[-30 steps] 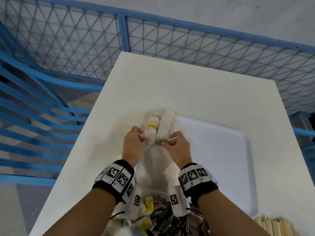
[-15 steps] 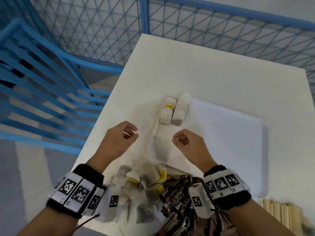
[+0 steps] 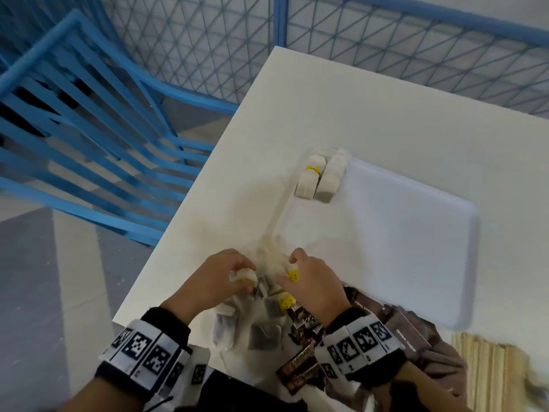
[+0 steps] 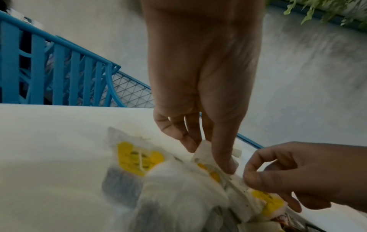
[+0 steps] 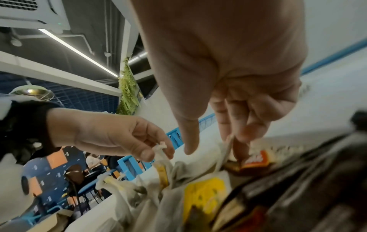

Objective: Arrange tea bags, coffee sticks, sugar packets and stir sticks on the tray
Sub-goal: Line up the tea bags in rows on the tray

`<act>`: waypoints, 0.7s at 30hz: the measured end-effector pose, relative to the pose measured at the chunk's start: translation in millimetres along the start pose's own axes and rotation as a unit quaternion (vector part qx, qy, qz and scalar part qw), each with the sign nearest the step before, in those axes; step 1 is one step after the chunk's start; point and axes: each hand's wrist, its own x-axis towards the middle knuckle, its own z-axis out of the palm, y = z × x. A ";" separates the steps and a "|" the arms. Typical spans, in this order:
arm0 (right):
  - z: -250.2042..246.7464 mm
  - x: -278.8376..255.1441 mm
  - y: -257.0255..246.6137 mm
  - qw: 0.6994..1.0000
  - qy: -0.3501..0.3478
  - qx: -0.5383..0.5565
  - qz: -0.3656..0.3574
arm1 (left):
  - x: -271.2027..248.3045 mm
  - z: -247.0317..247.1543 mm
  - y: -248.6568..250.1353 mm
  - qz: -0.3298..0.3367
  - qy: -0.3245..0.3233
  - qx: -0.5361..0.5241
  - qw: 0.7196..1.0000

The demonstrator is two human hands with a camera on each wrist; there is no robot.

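Two short rows of white tea bags (image 3: 322, 176) lie on the far left corner of the white tray (image 3: 416, 263). Both hands work in a loose pile of tea bags (image 3: 261, 319) at the table's near edge, left of the tray. My left hand (image 3: 248, 276) pinches the top of one tea bag (image 4: 206, 150) between thumb and fingers. My right hand (image 3: 285, 272) pinches another tea bag with a yellow tag (image 3: 292, 275). Dark coffee sticks (image 3: 303, 325) and brown sugar packets (image 3: 407, 331) lie under my right wrist. Wooden stir sticks (image 3: 487, 373) sit at the bottom right.
The white table (image 3: 356, 114) ends close on the left, where a blue slatted chair (image 3: 89, 144) stands. A blue mesh fence (image 3: 386, 40) runs behind the far edge. Most of the tray's inner surface is bare.
Both hands have drawn back from the tea bags on the tray to the loose pile near the front edge. Each now pinches a tea bag there. The head view has swung left.
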 end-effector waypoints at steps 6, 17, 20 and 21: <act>5.8 5.6 -2.3 0.997 0.011 0.079 0.000 | -2.2 -1.0 -4.0 -0.020 0.056 -0.030 0.998; -40.6 -21.8 -7.2 0.969 -0.054 0.184 -0.157 | -11.5 -10.1 19.0 -0.024 0.172 -0.190 0.966; -38.0 -23.8 -15.5 0.964 -0.064 0.174 -0.190 | -11.8 -9.0 29.0 -0.005 0.121 -0.204 0.971; -35.5 -23.4 -17.5 0.965 -0.055 0.174 -0.190 | -12.7 -8.4 31.5 0.005 0.096 -0.204 0.974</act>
